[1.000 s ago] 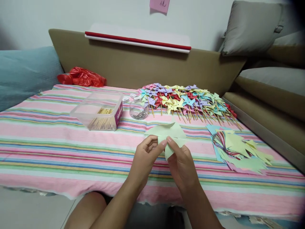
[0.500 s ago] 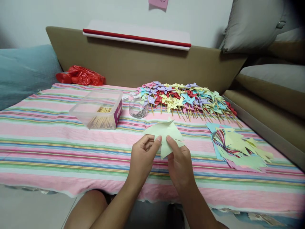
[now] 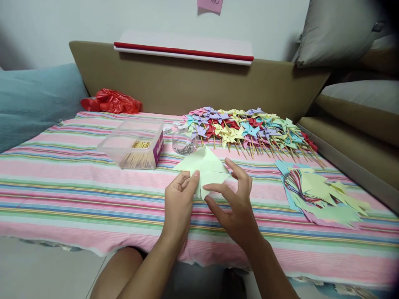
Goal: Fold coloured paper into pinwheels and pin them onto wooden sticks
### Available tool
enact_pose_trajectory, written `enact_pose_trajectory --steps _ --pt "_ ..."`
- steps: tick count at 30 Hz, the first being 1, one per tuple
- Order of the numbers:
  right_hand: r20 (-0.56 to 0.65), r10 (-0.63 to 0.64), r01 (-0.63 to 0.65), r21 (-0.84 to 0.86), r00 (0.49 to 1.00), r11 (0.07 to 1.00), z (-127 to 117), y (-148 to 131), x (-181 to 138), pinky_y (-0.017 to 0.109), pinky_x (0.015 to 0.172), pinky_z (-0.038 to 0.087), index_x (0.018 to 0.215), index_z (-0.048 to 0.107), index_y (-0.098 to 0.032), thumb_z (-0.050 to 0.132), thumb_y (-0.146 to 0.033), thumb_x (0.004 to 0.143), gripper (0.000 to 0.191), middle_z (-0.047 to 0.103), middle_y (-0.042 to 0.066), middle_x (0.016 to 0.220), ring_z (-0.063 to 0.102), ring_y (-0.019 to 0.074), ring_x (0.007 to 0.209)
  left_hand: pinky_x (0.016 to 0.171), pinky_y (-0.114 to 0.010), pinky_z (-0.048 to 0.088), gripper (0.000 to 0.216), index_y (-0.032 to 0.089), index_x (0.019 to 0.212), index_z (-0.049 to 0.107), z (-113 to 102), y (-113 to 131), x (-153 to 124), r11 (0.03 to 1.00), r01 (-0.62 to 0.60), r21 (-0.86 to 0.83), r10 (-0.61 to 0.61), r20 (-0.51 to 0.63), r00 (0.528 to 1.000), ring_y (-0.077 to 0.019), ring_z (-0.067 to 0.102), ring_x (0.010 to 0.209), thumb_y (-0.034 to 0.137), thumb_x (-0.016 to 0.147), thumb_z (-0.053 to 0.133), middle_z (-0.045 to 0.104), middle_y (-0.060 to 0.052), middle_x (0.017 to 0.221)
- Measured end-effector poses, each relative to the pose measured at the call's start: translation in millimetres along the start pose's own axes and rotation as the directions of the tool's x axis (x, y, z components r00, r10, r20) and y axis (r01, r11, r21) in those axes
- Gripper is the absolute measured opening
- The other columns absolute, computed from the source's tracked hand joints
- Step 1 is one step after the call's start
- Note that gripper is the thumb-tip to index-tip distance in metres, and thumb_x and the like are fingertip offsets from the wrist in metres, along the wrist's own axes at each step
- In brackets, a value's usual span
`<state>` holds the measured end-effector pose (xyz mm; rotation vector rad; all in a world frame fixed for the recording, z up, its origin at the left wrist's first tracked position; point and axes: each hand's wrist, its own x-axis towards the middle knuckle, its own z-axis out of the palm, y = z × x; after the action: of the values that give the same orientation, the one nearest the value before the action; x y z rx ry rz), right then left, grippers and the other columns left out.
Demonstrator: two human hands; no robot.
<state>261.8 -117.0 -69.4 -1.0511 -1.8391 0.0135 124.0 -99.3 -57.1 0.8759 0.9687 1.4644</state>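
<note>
A pale green paper piece with slits cut in from its edges is held over the striped cloth. My left hand is closed on it, thumb on top near the middle and the other fingers curled underneath. My right hand is at the paper's lower right side, fingers apart. Its thumb and a fingertip are at the lower corner, while another finger reaches up near the right edge. Beyond the paper stands a clear round tub of small metal pieces.
A clear plastic box of wooden sticks stands left. Many finished paper pinwheels lie at the back right. Cut paper sheets are stacked at right on the striped cloth. A red plastic bag lies back left.
My right hand has let go of its earlier grip near the middle and spread its fingers at the lower corner. The paper has turned and shifted slightly left in my left hand.
</note>
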Motion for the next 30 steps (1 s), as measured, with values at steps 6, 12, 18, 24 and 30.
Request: enact_pose_trajectory --steps 6,12,18,24,30 --pt "-0.130 0.198 -0.171 0.194 0.971 0.966 7.7 -2.8 2.2 0.052 0.107 0.044 0.095 0.073 -0.026 0.063 -0.024 0.094 0.010 0.060 0.010 0.133 0.054 0.0286 0.129 0.065 -0.020 0.044 0.025 0.018 0.076 0.061 2.8 2.2 -3.8 0.995 -0.023 0.093 0.022 0.018 1.000 -0.0105 0.054 0.067 0.038 0.087 0.073 0.057 0.004 0.068" --pt "-0.185 0.455 -0.382 0.327 0.871 0.864 12.0 0.3 2.2 0.049 0.104 0.045 0.086 0.074 -0.024 0.070 -0.031 0.089 0.008 0.063 0.011 0.125 0.057 0.0289 0.125 0.069 -0.023 0.047 0.026 0.018 0.077 0.064 4.6 3.8 -7.7 0.978 -0.059 0.198 0.046 0.068 0.997 -0.0143 0.060 0.074 0.041 0.085 0.074 0.063 0.001 0.071" --pt "-0.140 0.556 -0.473 0.382 0.819 0.794 10.9 2.5 1.3 0.048 0.104 0.043 0.082 0.075 -0.024 0.074 -0.033 0.085 0.010 0.060 0.011 0.130 0.055 0.0298 0.127 0.069 -0.023 0.047 0.026 0.017 0.078 0.064 5.3 2.8 -8.6 0.970 -0.064 0.234 0.043 0.092 0.995 -0.0145 0.061 0.075 0.041 0.086 0.073 0.064 0.000 0.072" --pt "-0.136 0.557 -0.477 0.377 0.820 0.794 10.5 2.1 1.1 0.047 0.098 0.046 0.081 0.075 -0.024 0.074 -0.033 0.084 0.010 0.060 0.011 0.130 0.055 0.0300 0.126 0.072 -0.024 0.049 0.025 0.018 0.080 0.066 4.9 2.5 -9.0 0.963 -0.071 0.261 0.045 0.103 0.994 -0.0162 0.064 0.078 0.041 0.086 0.073 0.067 -0.001 0.074" --pt "-0.148 0.561 -0.470 0.398 0.814 0.788 11.7 2.4 2.8 0.048 0.104 0.043 0.079 0.072 -0.024 0.074 -0.033 0.083 0.010 0.061 0.011 0.127 0.053 0.0300 0.128 0.074 -0.025 0.051 0.023 0.019 0.082 0.069 3.6 -0.5 -8.6 0.949 -0.119 0.291 0.087 0.122 0.989 -0.0172 0.067 0.081 0.041 0.086 0.073 0.072 -0.002 0.079"
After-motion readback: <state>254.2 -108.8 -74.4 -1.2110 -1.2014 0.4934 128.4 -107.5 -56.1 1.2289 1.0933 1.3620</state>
